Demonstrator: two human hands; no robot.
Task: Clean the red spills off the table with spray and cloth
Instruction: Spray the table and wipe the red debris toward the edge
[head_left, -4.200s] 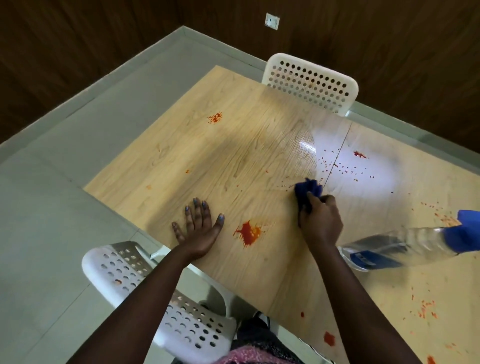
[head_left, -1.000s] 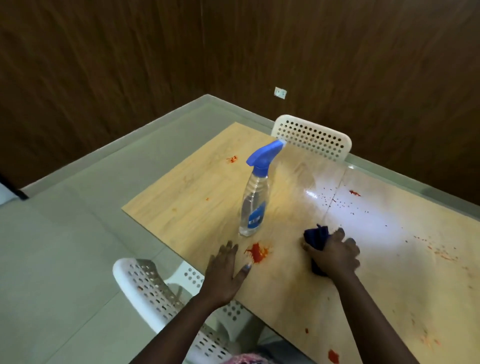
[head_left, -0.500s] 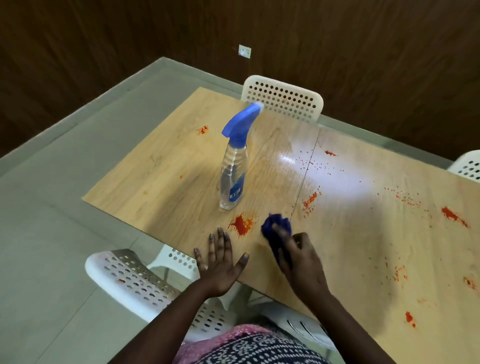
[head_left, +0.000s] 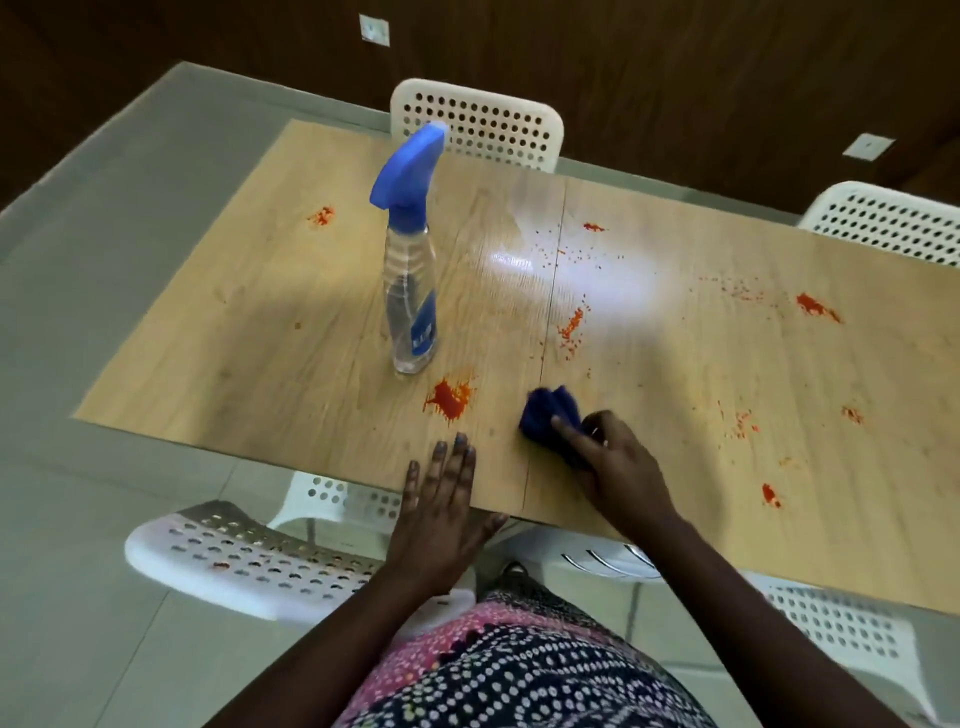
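A clear spray bottle (head_left: 410, 291) with a blue trigger head stands upright on the wooden table (head_left: 260, 338). Just in front of it lies a large red spill (head_left: 449, 400). My right hand (head_left: 613, 462) grips a dark blue cloth (head_left: 548, 413) pressed on the table, to the right of that spill. My left hand (head_left: 441, 499) rests flat with straight fingers at the table's near edge. A red smear (head_left: 571, 327) and a field of small red specks (head_left: 582, 254) lie beyond the cloth.
More red stains mark the table: one at far left (head_left: 322, 214), one at far right (head_left: 815, 306), several at right (head_left: 745, 423). White perforated chairs stand behind the table (head_left: 478, 124), at far right (head_left: 883, 218) and at the near edge (head_left: 244, 556).
The spray bottle, lying at the right 4.2 s ago, now stands upright left of centre. My right hand has slid the cloth slightly right, away from the large spill. The view has tilted down.
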